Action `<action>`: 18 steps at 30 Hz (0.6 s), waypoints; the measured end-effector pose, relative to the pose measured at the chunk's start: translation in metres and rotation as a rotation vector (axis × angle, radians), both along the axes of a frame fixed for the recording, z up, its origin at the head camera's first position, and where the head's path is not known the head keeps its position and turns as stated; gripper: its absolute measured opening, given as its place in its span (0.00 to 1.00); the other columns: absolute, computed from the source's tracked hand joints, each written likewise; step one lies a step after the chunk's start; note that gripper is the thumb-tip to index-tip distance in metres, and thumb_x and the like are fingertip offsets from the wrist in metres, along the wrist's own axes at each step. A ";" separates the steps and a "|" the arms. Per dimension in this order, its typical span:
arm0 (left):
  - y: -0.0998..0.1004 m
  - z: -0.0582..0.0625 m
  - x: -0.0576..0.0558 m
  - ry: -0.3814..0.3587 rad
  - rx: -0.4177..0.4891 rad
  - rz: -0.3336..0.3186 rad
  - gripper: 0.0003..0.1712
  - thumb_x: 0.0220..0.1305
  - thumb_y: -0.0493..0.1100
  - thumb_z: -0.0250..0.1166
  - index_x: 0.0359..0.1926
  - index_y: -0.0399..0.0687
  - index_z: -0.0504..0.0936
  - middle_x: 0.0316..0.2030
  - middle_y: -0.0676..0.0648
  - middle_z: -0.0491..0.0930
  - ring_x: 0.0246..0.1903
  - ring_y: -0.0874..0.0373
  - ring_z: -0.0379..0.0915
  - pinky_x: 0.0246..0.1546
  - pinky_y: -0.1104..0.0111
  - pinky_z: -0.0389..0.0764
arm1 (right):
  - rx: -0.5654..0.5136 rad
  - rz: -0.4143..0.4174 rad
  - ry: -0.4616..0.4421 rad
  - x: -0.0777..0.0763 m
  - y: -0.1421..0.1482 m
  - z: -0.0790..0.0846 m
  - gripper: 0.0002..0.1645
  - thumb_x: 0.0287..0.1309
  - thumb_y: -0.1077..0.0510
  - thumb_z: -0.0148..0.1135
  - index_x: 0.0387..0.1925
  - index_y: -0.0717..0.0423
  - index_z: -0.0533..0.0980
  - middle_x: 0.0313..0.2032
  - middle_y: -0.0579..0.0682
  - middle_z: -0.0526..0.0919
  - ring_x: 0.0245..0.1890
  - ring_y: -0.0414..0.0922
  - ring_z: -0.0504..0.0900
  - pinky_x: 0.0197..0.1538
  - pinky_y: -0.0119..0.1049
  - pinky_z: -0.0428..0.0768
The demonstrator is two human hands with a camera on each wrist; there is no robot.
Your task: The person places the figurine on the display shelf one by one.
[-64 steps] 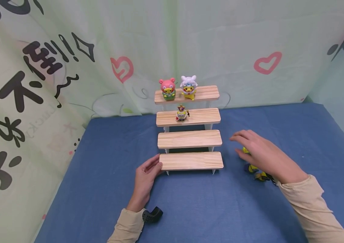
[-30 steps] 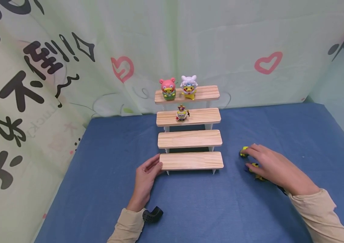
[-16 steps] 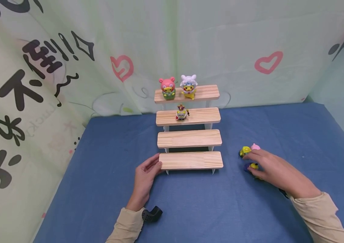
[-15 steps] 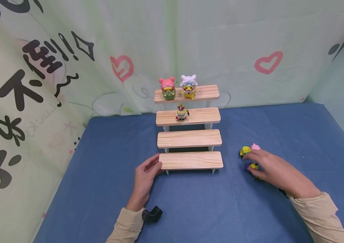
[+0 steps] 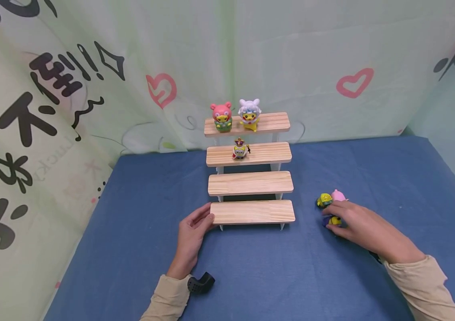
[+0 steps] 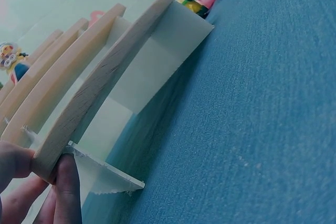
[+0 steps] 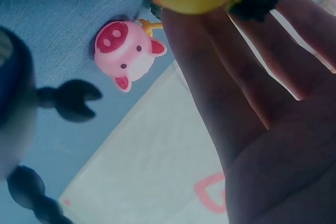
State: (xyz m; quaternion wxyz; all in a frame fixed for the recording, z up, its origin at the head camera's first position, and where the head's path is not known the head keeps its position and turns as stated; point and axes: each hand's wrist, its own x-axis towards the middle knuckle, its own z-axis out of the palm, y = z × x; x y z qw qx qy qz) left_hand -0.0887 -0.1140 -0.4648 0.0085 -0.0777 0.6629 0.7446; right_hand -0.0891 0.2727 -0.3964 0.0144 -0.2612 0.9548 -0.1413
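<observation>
Pale backdrop (image 5: pixel 283 58), black lettering (image 5: pixel 24 127) where I can read 不 | blue surface (image 5: pixel 251 272) | left hand (image 5: pixel 191 238) pinching the lowest plank (image 5: pixel 253 212) at its left end | right hand (image 5: pixel 364 225) beside blue-and-yellow figurine (image 5: pixel 335 220), right of that plank; whether grasping, I cannot tell

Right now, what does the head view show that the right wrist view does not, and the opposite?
Only the head view: the four-tier wooden shelf, the left hand pinching its lowest board, and a pink-hooded figurine, a white-hooded figurine and a crowned Minion figurine on it.
Only the right wrist view: the snout of the pink pig figurine, and a figurine's dark pincer.
Both: the right hand, a yellow figurine, the pig, blue cloth and pale backdrop.
</observation>
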 end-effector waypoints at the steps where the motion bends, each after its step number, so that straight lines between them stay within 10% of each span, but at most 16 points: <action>1: 0.000 0.000 0.000 0.001 -0.002 0.000 0.24 0.65 0.36 0.68 0.61 0.38 0.78 0.53 0.36 0.80 0.45 0.57 0.82 0.47 0.68 0.86 | -0.001 0.007 0.015 0.000 0.000 -0.001 0.12 0.53 0.61 0.74 0.40 0.55 0.83 0.38 0.45 0.82 0.40 0.44 0.82 0.43 0.47 0.83; 18: 0.000 0.000 0.000 0.001 -0.011 -0.001 0.24 0.65 0.37 0.68 0.61 0.38 0.78 0.54 0.36 0.80 0.46 0.56 0.82 0.47 0.67 0.85 | 0.032 0.021 0.007 -0.002 0.000 -0.004 0.13 0.49 0.64 0.76 0.37 0.54 0.82 0.37 0.44 0.81 0.40 0.45 0.81 0.44 0.46 0.83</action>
